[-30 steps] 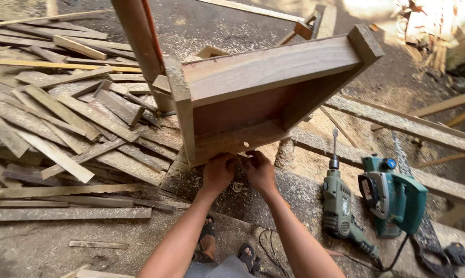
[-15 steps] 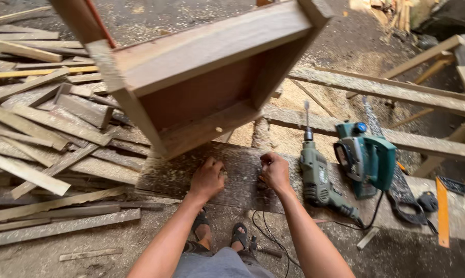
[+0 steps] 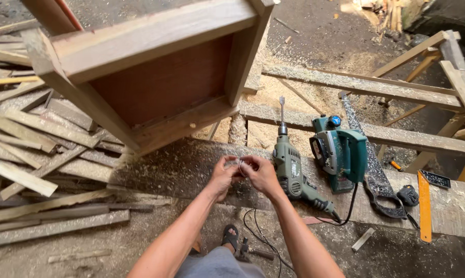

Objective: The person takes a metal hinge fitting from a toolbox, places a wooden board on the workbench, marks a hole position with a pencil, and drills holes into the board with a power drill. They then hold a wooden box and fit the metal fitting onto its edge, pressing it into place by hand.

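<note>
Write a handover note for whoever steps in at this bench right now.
Left hand and right hand: together above the plank, fingertips pinching something small; what it is cannot be told.
Wooden frame: tilted, resting on the plank's far edge.
Drill and planer: lying idle on the plank, right of the hands.
Saw and square: further right.
Done: frame looks assembled.
Left: unclear from this view.

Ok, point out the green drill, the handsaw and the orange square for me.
green drill (image 3: 292, 172), head view, on its body.
handsaw (image 3: 367, 154), head view, on its blade.
orange square (image 3: 424, 206), head view, on its long arm.
</note>
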Tool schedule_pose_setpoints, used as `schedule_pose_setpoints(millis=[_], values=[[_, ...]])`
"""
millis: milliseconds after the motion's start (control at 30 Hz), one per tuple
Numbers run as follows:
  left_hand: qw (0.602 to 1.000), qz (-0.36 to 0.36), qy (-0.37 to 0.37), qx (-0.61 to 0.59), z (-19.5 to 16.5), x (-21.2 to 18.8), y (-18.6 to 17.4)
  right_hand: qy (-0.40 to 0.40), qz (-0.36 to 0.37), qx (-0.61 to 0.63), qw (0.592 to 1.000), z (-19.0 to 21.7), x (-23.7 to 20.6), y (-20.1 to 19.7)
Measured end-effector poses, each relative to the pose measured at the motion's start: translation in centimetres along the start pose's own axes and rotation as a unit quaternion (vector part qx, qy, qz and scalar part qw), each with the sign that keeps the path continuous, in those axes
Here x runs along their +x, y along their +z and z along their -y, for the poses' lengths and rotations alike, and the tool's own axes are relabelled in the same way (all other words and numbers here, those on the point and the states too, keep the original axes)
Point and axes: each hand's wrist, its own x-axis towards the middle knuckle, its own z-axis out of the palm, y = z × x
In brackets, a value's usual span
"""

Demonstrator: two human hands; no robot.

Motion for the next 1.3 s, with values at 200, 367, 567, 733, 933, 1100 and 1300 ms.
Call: schedule_pose_setpoints(millis=[200, 367, 567, 733, 933, 1100, 1300], values=[[0.993, -0.050, -0.028, 0.106, 0.0, -1.1, 0.6, 0.009, -0.071, -0.074, 0.995, -2.8, 0.8, -1.1], [0.965, -0.092, 0.056, 0.237, 1.4, -1.9, 2.6, 0.053, -0.015, -0.111, 0.992, -2.7, 0.9, -0.9], [0.940, -0.125, 0.052, 0.313, 1.4, -3.0, 4.6, -0.012, -0.032, -0.185, 0.982, -2.8, 0.0, -1.5], [0.937, -0.099, 0.053, 0.331, -0.3, -3.1, 4.4, -0.026, -0.027, -0.255, 0.966, -2.4, 0.0, -1.5], [0.923, -0.138, 0.167, 0.318, -4.0, -3.0, 2.9, -0.020, -0.004, -0.230, 0.973, 1.0, 1.1, -1.3], [0.919, -0.159, 0.209, 0.294, -8.4, -3.0, 0.3, -0.002, -0.056, -0.183, 0.981, 4.1, 5.1, 0.7], [0.840, -0.297, 0.357, 0.280, -12.0, -3.5, -4.8, -0.071, -0.192, -0.014, 0.979, 6.7, 12.6, 2.9]])
